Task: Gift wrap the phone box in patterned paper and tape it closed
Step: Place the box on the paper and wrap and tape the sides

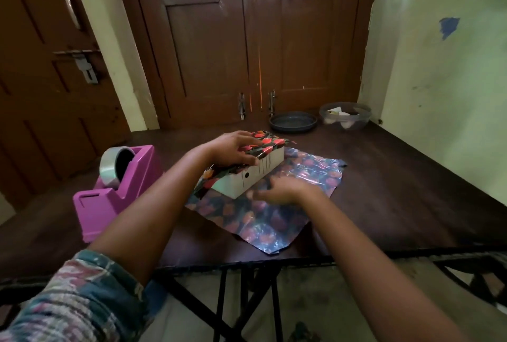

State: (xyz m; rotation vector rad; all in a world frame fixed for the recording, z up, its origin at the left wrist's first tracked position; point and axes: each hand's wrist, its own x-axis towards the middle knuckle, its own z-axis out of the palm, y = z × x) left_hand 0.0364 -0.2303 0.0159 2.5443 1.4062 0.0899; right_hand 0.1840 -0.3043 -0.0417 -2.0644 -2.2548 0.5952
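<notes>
While the dispenser [118, 185] sits by the surface's [384, 177] left edge, the left hand [233, 149] lies flat on the box [255, 177], pressing a flap of paper [271, 142] over its top. Mid-surface, the box runs long from near-left to far-right. Its white near side is bare, and loose paper spreads from there toward the near edge. The right hand [279, 190], blurred, fingers loosely spread and seemingly empty, hovers just beside that side and is the nearer one for lifting the sheet.

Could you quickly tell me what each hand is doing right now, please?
Left hand: open, pressing paper flap onto phone box.
Right hand: blurred, cannot tell.
</notes>
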